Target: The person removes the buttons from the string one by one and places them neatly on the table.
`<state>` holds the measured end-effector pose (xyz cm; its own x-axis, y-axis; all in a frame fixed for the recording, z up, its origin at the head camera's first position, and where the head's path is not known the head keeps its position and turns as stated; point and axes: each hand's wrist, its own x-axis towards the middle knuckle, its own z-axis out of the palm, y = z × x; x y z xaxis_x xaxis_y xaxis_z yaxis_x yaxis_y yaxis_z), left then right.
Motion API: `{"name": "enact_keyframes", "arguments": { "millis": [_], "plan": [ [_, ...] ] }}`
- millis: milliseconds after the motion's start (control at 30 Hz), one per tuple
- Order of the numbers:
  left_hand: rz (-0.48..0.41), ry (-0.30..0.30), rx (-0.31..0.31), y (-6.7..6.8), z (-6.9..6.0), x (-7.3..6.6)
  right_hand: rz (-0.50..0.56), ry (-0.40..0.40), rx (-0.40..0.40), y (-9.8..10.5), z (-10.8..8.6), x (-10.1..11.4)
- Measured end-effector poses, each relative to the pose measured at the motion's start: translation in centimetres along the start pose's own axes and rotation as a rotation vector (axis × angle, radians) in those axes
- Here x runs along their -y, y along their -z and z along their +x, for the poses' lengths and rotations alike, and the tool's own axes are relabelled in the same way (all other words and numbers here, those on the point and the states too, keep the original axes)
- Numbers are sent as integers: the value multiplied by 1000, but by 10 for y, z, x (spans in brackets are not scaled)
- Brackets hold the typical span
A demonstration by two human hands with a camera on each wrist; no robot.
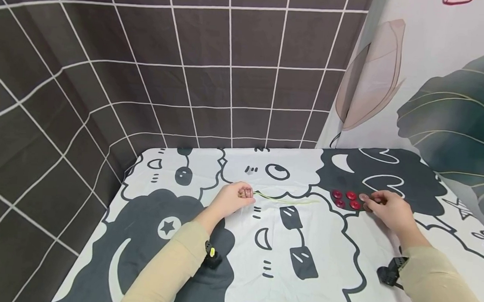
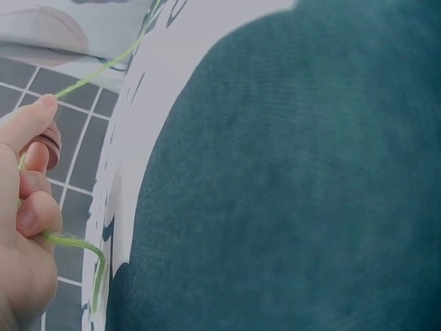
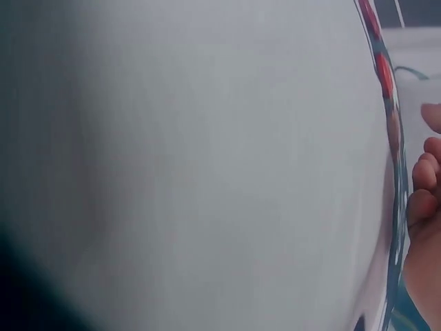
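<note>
My left hand (image 1: 233, 198) pinches a small stack of pinkish round discs (image 1: 246, 193), which look like buttons, together with a light green string (image 1: 284, 200). The string trails to the right over the cloth; in the left wrist view its other end (image 2: 76, 241) comes out below the curled fingers. By the right hand (image 1: 388, 209) lie several shiny red buttons (image 1: 351, 195) in two short rows. A pinkish button (image 1: 363, 197) is at that hand's fingertips. In the right wrist view, thumb and fingers are apart, with nothing seen between them.
A white and dark-grey cartoon-print cloth (image 1: 327, 246) covers the table. Behind it hangs a dark grid-patterned curtain (image 1: 204, 85), and a leaf-print curtain (image 1: 426, 87) is at the right. Each wrist wears a small black camera (image 1: 391, 271).
</note>
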<state>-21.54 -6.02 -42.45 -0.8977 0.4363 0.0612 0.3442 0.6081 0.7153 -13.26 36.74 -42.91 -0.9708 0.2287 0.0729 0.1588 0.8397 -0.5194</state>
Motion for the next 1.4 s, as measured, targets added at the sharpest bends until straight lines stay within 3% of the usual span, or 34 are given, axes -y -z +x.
{"name": "enact_keyframes", "arguments": {
  "millis": [333, 533, 1067, 1400],
  "plan": [
    [3, 0, 1, 0, 0, 0, 92, 174, -2, -24, 10, 58],
    [-3, -4, 6, -1, 0, 0, 120, 198, 55, -39, 11, 86],
    [10, 3, 14, 0, 0, -1, 264, 233, 216, -65, 13, 132],
    [13, 7, 0, -1, 0, -1, 420, 223, 324, -83, 12, 162]
  ]
}}
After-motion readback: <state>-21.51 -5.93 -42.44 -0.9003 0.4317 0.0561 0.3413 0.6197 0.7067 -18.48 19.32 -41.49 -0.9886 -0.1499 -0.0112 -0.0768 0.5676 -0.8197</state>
